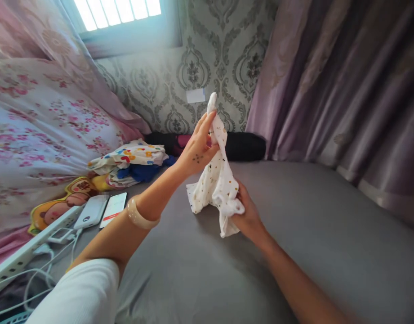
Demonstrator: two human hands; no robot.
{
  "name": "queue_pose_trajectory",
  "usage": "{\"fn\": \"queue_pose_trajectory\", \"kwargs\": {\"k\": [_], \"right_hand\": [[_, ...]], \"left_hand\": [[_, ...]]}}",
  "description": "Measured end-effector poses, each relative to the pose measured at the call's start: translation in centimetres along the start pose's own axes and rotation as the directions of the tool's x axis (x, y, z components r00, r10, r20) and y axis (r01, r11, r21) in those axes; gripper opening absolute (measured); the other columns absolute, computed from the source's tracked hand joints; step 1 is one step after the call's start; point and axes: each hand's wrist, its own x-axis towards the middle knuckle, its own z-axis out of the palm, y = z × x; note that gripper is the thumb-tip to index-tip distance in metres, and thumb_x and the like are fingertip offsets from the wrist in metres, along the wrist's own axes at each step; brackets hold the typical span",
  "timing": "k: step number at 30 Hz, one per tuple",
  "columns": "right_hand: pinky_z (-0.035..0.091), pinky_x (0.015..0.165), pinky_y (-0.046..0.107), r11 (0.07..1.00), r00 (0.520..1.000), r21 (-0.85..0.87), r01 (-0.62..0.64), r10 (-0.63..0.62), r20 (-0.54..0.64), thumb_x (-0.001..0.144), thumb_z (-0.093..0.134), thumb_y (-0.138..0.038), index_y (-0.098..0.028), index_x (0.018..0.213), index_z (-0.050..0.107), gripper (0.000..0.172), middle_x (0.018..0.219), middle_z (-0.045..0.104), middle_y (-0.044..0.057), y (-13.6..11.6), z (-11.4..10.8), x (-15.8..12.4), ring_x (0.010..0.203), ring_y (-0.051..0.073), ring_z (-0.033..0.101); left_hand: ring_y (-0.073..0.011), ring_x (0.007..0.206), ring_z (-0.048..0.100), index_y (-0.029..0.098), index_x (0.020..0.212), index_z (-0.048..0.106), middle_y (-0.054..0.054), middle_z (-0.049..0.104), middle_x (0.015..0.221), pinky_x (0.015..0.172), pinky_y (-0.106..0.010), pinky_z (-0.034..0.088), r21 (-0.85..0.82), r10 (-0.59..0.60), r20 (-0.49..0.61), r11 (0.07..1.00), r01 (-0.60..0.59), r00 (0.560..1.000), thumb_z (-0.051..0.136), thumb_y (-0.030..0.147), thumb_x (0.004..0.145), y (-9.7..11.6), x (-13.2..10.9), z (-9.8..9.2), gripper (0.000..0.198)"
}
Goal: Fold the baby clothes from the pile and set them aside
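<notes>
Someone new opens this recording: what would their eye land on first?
Probably the white spotted cloth in the middle, held over the grey sheet by the left hand near its top and the right hand lower down. Next, perhaps, the bright barred window at the upper left and the pink-flowered fabric along the left side.

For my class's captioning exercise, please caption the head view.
Left hand and right hand hold a crumpled white spotted cloth over a grey fabric sheet.
</notes>
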Motion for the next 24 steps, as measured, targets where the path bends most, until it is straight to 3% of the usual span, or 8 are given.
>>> {"fn": "queue_pose_trajectory", "kwargs": {"k": [6,10,13,15,17,19,21,24], "right_hand": [[0.053,0.085,0.038,0.899,0.941,0.321,-0.297,0.333,-0.062,0.078,0.061,-0.044,-0.021,0.103,0.063,0.034,0.1,0.071,0.007,-0.4,-4.3,2.3,0.098,0.025,0.065],[0.055,0.078,0.041,0.868,0.907,0.301,-0.396,0.42,-0.017,0.08,0.059,-0.044,-0.018,0.091,0.066,0.03,0.082,0.072,0.009,-1.5,-7.8,2.7,0.09,0.028,0.067],[0.055,0.08,0.041,0.921,0.917,0.254,-0.296,0.349,-0.194,0.076,0.064,-0.038,-0.017,0.088,0.066,0.023,0.08,0.072,0.007,-2.0,-9.8,2.8,0.087,0.027,0.068],[0.053,0.083,0.04,0.981,0.861,0.163,-0.105,0.172,-0.478,0.076,0.066,-0.035,-0.019,0.09,0.066,0.021,0.084,0.071,0.004,-2.8,-10.7,2.6,0.087,0.024,0.068],[0.051,0.088,0.038,0.988,0.683,-0.112,0.102,-0.151,-0.714,0.079,0.066,-0.033,-0.02,0.094,0.067,0.02,0.091,0.07,0.002,-4.3,-11.2,1.9,0.091,0.02,0.066],[0.048,0.093,0.037,0.861,0.529,-0.465,0.204,-0.497,-0.688,0.084,0.064,-0.031,-0.02,0.097,0.068,0.018,0.097,0.069,0.003,-6.2,-11.4,0.9,0.098,0.02,0.064],[0.046,0.096,0.038,0.672,0.524,-0.688,0.272,-0.704,-0.48,0.087,0.062,-0.026,-0.02,0.103,0.069,0.019,0.106,0.067,0.004,-7.7,-11.4,-0.2,0.103,0.021,0.061],[0.045,0.096,0.038,0.506,0.705,-0.779,0.371,-0.699,-0.118,0.089,0.057,-0.017,-0.025,0.109,0.067,0.024,0.116,0.064,0.003,-8.2,-10.9,-0.9,0.107,0.02,0.059]], "left_hand": [[-0.0277,0.106,0.061,0.028,0.134,0.046,-0.008,0.052,0.133,0.088,-0.043,0.055,-0.172,-0.315,0.003,0.935,0.311,0.949,0.075,0.02,0.071,-4.1,0.4,0.6,0.07],[-0.0261,0.08,0.068,0.014,0.123,0.054,-0.008,0.065,0.09,0.073,-0.048,0.059,-0.242,-0.61,0.115,0.748,0.618,0.784,0.075,0.012,0.067,-6.3,0.8,2.1,0.06],[-0.0296,0.083,0.069,0.009,0.119,0.054,-0.011,0.065,0.088,0.075,-0.052,0.058,-0.277,-0.697,0.146,0.652,0.705,0.702,0.072,0.009,0.069,-6.2,2.2,4.2,0.053],[-0.0289,0.094,0.068,0.011,0.119,0.053,-0.012,0.066,0.099,0.083,-0.051,0.056,-0.404,-0.619,0.144,0.676,0.617,0.772,0.069,0.013,0.075,-5.2,3.9,5.5,0.047],[-0.0267,0.107,0.063,0.014,0.12,0.053,-0.01,0.064,0.111,0.093,-0.049,0.053,-0.532,-0.456,0.075,0.734,0.423,0.887,0.064,0.022,0.083,-3.5,5.6,6.3,0.04],[-0.0248,0.117,0.058,0.016,0.121,0.052,-0.007,0.062,0.117,0.099,-0.047,0.048,-0.583,-0.318,-0.006,0.772,0.255,0.948,0.054,0.027,0.09,-1.5,6.9,6.2,0.033],[-0.0237,0.124,0.053,0.017,0.12,0.053,-0.003,0.061,0.12,0.101,-0.045,0.046,-0.598,-0.258,-0.091,0.787,0.154,0.962,0.043,0.028,0.095,-0.2,7.2,5.5,0.029],[-0.026,0.127,0.05,0.02,0.118,0.055,0.0,0.06,0.124,0.1,-0.045,0.048,-0.575,-0.294,-0.155,0.803,0.156,0.943,0.04,0.036,0.095,-0.9,4.9,3.8,0.031]]}}
